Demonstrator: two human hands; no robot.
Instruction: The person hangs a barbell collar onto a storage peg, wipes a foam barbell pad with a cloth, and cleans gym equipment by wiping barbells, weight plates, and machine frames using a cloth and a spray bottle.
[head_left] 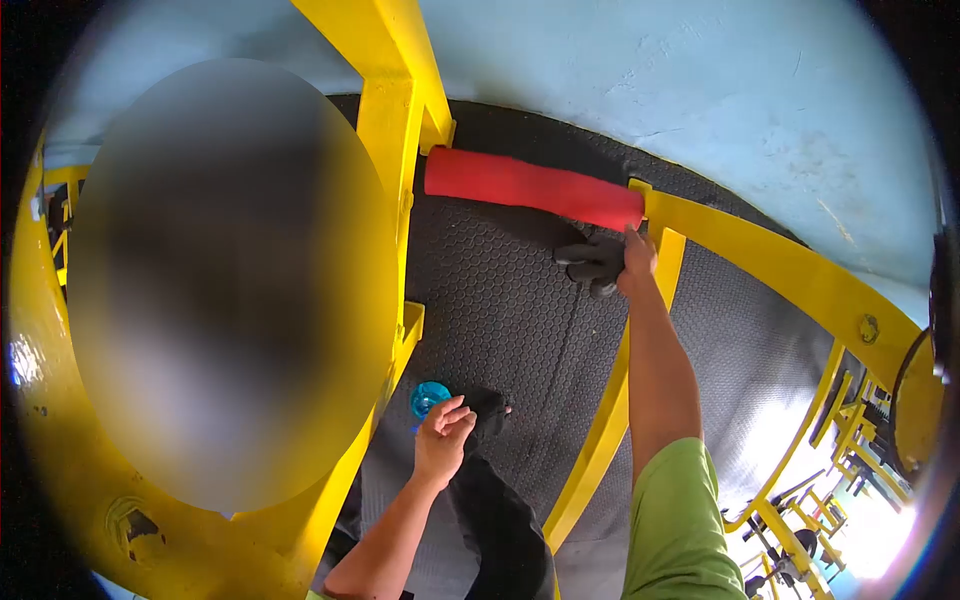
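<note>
My right hand (638, 262) is closed on a dark grey cloth (595, 262) with finger-like folds, which hangs to its left. Its fingertips are at the right end of a red padded roller (530, 186) that spans between two yellow frame parts. Lower down, my left hand (443, 440) has its fingers loosely bent and apart, with nothing visible in it. Just above and left of that hand is a round blue translucent object (430, 400), partly hidden by the fingers.
Yellow metal beams (810, 270) curve along the right, and a thick yellow post (385, 130) rises at the left. A large blurred oval covers the left side. Black textured matting (500, 290) lies below, beside a light blue wall (700, 90). More yellow equipment (850, 430) appears far right.
</note>
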